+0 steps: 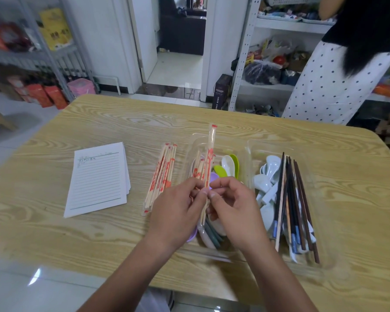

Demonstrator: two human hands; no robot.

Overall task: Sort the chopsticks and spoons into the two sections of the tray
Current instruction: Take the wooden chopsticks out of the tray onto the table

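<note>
From the head camera, both hands are up over the left part of the clear tray (249, 154). The left hand (178, 206) pinches a small bunch of wrapped chopsticks (209, 158) with its finger ends. The right hand (232, 203) pinches them too, thumb and first finger closed on the tallest one, which sticks up and away. Under the hands, in the left part, lie the coloured spoons (229, 164). In the right part the white spoons (268, 170) and the dark chopsticks (291, 199) are mixed together. A pile of wrapped chopsticks (162, 174) lies on the table (122, 122), just beside the tray on its left, and a notepad (99, 179) lies further left. I think the sorting has only just begun, and this step is taking chopsticks out from among the spoons. Next, the bunch needs a place of its own, maybe with the pile for now. Both parts are mixed, so one part must be picked for spoons and one for chopsticks
</note>
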